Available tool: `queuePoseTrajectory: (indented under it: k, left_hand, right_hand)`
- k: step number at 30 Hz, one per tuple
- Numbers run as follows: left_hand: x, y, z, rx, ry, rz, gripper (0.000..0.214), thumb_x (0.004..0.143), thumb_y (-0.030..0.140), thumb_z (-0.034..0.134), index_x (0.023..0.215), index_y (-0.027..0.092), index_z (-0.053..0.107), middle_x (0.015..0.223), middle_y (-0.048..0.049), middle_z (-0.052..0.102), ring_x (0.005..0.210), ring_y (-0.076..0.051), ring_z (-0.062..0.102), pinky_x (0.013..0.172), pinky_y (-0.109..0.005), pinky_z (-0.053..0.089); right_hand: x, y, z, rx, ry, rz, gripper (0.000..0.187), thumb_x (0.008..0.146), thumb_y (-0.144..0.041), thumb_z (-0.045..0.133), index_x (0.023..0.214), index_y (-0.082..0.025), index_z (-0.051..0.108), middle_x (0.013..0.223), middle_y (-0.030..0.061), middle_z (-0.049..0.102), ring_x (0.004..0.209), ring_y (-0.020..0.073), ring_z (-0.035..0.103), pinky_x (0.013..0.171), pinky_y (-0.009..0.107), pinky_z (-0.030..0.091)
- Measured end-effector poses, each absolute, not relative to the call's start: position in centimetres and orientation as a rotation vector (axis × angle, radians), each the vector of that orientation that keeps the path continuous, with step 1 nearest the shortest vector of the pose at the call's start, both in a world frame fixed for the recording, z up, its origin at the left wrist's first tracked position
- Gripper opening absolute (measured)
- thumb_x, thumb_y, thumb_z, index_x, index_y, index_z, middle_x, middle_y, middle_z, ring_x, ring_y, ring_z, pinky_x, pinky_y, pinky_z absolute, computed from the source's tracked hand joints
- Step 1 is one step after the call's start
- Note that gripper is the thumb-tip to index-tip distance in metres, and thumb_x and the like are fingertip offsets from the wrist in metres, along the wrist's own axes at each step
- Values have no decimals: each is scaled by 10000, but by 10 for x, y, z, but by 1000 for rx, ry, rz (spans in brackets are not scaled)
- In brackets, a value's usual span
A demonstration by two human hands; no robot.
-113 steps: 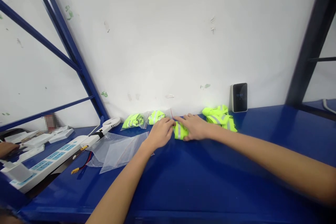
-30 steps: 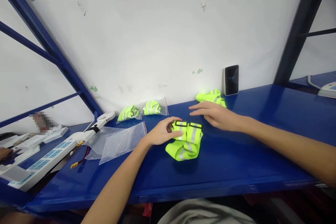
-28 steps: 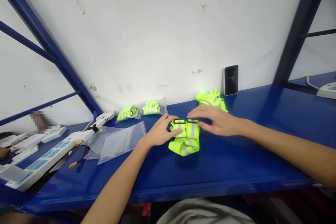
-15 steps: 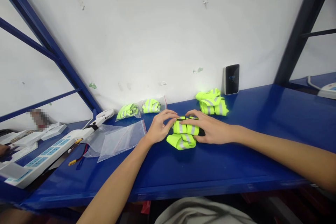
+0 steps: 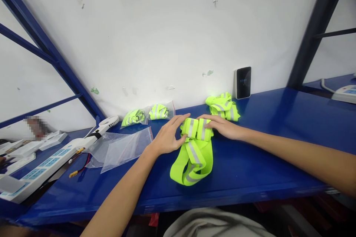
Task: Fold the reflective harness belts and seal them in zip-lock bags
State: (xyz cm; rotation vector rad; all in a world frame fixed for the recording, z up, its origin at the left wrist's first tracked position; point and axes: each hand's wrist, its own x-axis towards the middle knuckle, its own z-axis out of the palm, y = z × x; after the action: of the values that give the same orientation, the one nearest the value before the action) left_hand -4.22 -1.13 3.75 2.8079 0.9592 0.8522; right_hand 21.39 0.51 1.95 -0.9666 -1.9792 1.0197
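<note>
A fluorescent yellow-green reflective strap with silver stripes lies on the blue table between my hands. Its upper part is folded into two side-by-side rolls, while a loose loop hangs toward the table's front edge. My left hand grips the left roll, thumb at its lower side and fingers over the top. From the right, my right hand holds the other roll, its fingertips at the upper edge and its thumb partly hidden. Just behind my right hand sits another bunched reflective strap.
Two bagged reflective straps lie by the wall. Flat clear plastic bags are left of my left hand, beside a white power strip, a small fan and a yellow-ended cable. A small clock-display device leans on the wall.
The strap between my hands has been turned and its loose loop now spreads further toward the front edge. My right hand has shifted slightly up, and the black piece on top is out of sight.
</note>
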Motion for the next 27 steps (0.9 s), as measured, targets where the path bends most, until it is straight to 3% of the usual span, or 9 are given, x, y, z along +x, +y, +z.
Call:
queuePoseTrajectory:
  k: [2, 6, 11, 15, 18, 23, 27]
  left_hand:
    - [-40, -13, 39, 2783, 928, 826, 754, 819, 248, 611, 1496, 271, 279, 1408, -94, 478, 1255, -253, 500, 1048, -402, 438]
    - [-37, -16, 40, 2766, 914, 724, 694, 808, 321, 654, 1447, 286, 385, 1432, -96, 435, 1284, -279, 476, 1095, -443, 387]
    - [-35, -16, 38, 2678, 859, 750, 841, 753, 422, 730, 1476, 247, 336, 1477, -127, 385, 1339, -310, 413, 1122, -453, 348]
    - [-31, -15, 36, 2575, 846, 992, 514, 853, 308, 626, 1337, 206, 488, 1293, -115, 552, 1200, -255, 523, 1041, -393, 407]
    - [-28, -13, 33, 2357, 873, 1091, 328, 882, 341, 602, 1161, 172, 579, 1104, -91, 639, 1015, -226, 600, 901, -340, 472]
    - [-26, -5, 23, 1909, 803, 1141, 350, 861, 416, 631, 1080, 143, 629, 997, -63, 696, 914, -212, 631, 801, -292, 485]
    - [-24, 2, 17, 1689, 787, 1192, 412, 821, 448, 665, 1082, 130, 672, 1017, -68, 725, 940, -227, 645, 811, -287, 480]
  right_hand:
    - [213, 7, 18, -986, -1866, 1106, 371, 868, -292, 486, 1198, -267, 655, 1212, 23, 666, 1164, 283, 567, 1013, 429, 432]
    - [206, 4, 19, -967, -1695, 1239, 281, 876, -307, 532, 1107, -268, 687, 1173, 24, 678, 1159, 269, 575, 1033, 428, 421]
    - [193, -9, 29, -938, -1120, 1713, 174, 881, -280, 560, 997, -203, 663, 989, 59, 719, 925, 226, 664, 831, 362, 543]
    - [188, -19, 34, -987, -985, 1846, 153, 907, -296, 539, 865, -190, 640, 820, 46, 727, 759, 198, 677, 745, 325, 550]
    - [187, -24, 35, -980, -1103, 1862, 231, 929, -406, 517, 912, -212, 641, 862, 45, 744, 800, 215, 690, 757, 340, 548]
    - [196, -11, 30, -934, -1336, 1492, 392, 920, -547, 484, 898, -208, 679, 877, 60, 746, 818, 233, 684, 730, 343, 557]
    - [215, 7, 24, -949, -1427, 899, 310, 768, -490, 705, 868, -197, 681, 802, 45, 712, 709, 209, 658, 566, 280, 518]
